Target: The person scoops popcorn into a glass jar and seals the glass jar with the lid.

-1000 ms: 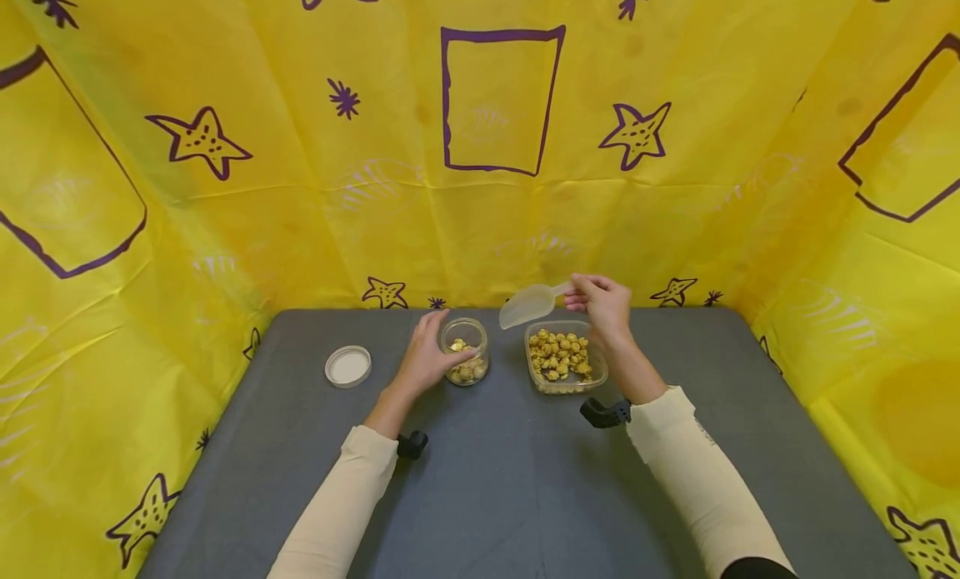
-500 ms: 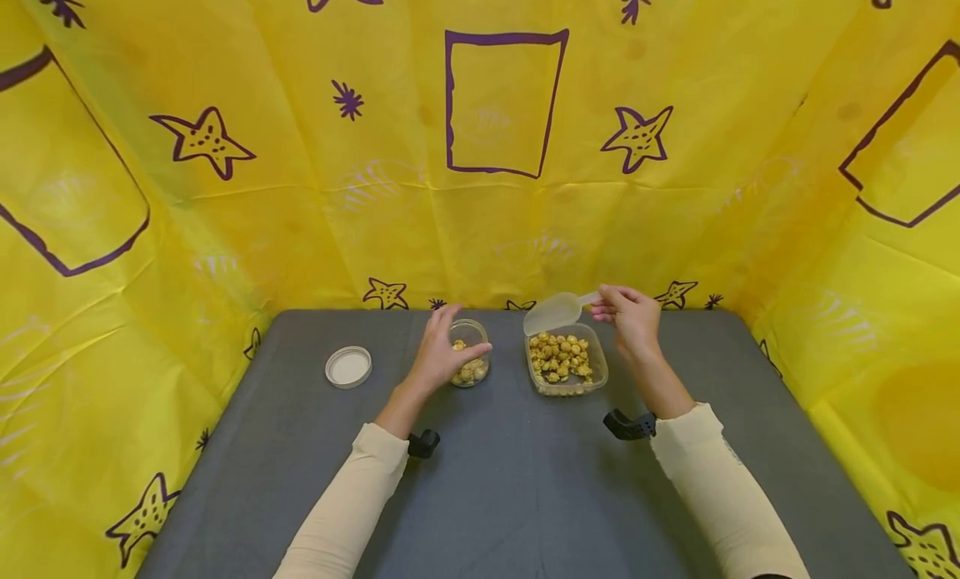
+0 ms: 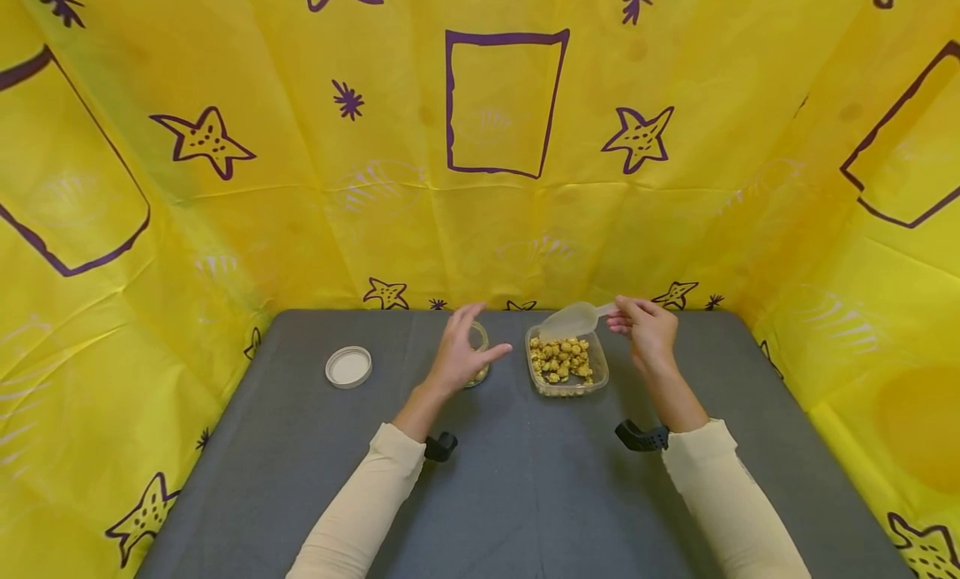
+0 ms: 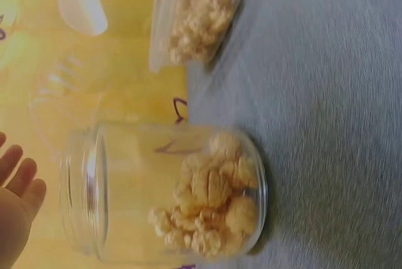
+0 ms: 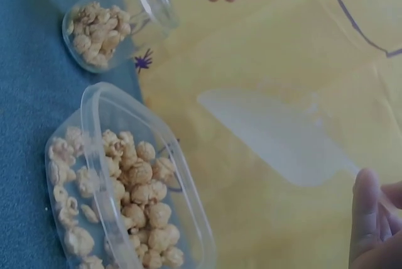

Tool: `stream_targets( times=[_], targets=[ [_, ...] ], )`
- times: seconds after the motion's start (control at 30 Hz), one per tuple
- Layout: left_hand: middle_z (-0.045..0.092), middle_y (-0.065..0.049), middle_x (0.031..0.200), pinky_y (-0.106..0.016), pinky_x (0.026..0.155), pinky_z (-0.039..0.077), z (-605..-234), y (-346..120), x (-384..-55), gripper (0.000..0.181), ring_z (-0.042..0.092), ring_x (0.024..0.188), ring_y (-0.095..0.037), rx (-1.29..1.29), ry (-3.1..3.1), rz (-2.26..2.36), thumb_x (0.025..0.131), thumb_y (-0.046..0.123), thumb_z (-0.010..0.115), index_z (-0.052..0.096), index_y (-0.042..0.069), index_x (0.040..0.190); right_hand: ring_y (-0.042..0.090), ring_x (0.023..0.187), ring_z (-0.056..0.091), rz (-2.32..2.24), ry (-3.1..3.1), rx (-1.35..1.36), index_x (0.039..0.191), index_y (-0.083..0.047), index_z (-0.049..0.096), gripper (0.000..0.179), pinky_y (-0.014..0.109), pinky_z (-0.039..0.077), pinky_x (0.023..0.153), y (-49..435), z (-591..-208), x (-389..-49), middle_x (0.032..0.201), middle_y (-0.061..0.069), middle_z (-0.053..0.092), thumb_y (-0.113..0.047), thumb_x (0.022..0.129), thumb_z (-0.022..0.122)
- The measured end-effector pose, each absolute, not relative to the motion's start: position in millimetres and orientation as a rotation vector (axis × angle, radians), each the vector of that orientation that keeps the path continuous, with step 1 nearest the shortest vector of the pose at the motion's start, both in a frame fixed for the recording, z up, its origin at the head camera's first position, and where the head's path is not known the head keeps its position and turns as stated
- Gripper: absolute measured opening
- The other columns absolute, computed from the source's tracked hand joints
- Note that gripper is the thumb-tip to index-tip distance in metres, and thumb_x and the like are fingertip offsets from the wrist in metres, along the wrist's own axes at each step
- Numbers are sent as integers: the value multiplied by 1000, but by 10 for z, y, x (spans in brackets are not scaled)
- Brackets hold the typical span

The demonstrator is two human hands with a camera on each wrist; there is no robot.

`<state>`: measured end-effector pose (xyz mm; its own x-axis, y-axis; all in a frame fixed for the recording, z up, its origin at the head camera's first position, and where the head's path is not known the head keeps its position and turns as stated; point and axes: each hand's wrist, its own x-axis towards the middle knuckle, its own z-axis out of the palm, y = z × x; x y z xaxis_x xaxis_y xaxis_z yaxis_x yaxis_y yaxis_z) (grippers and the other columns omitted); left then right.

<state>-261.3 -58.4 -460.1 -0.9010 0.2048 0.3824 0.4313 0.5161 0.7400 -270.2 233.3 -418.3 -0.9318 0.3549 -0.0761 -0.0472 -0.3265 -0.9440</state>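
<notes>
A clear scoop [image 3: 572, 321] is tilted over the far side of a clear plastic tub [image 5: 93, 124] holding caramel popcorn [image 5: 141, 171]. My right hand [image 3: 651, 333] pinches the scoop's handle, and no popcorn shows in the bowl. To the left of the tub, an uncapped glass jar [image 4: 129, 187] stands upright with popcorn pieces [image 4: 210, 190] in its lower part. My left hand [image 3: 456, 358] hovers by the jar's mouth, fingers spread and thumb apart. In the left wrist view a gap separates its fingertips from the glass. From the head view this hand hides most of the jar.
A white-topped round lid [image 3: 349, 366] lies on the grey table [image 3: 495, 496], left of the jar. Yellow patterned cloth [image 3: 360, 229] hangs close behind the table's far edge and along both sides.
My left hand has drifted right across the jar, covering more of it. My right hand has carried the scoop right and down, from beside the tub's far left corner to over its far side.
</notes>
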Motion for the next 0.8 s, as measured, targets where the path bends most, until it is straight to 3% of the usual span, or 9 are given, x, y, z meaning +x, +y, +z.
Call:
stream_targets(
  times=[0.57, 0.8],
  targets=[
    [44, -15, 146, -54, 109, 39, -4666, -255, -2434, 76, 44, 135, -35, -626, -2525, -1443, 80, 30, 80, 45, 8, 144, 12, 48, 64, 2289, -1656, -491, 83, -7, 72, 5, 23, 55, 50, 2471, -4308, -2631, 61, 4, 69, -8, 87, 71],
    [45, -14, 145, -53, 108, 40, -4770, -164, -2400, 75, 45, 134, -34, -648, -2569, -1438, 82, 32, 79, 45, 9, 144, 12, 47, 64, 2280, -1664, -496, 77, -9, 72, 11, 23, 55, 49, 2509, -4339, -2594, 60, 4, 69, -6, 87, 71]
  ],
)
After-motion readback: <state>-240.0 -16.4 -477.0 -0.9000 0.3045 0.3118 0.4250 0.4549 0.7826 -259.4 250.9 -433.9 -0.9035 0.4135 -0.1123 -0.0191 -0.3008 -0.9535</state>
